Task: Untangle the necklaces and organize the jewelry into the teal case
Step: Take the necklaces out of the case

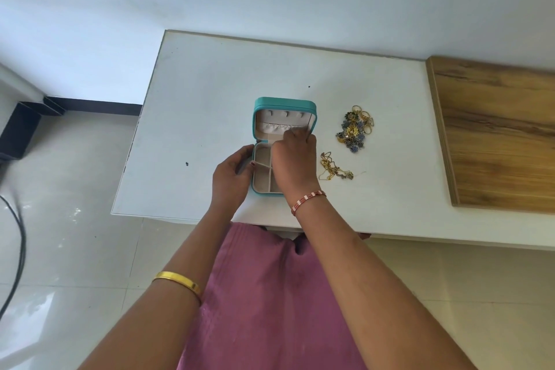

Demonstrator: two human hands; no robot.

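Observation:
The teal case (284,105) lies open in the middle of the white table (210,93), lid tipped back, beige compartments showing. My left hand (231,177) grips the tray's left edge. My right hand (295,159) reaches over the tray, fingers curled at the lid's elastic pocket (276,128); whether they pinch it or hold something is hidden. A tangle of thin gold necklaces (333,170) lies just right of the case. Farther back right sits a heap of gold rings and flower-shaped pieces (356,129).
A wooden board (495,135) covers the table's right end. The table's left edge (135,141) drops to a tiled floor, where a black cable (18,228) runs. My pink clothing (270,294) is below the near edge.

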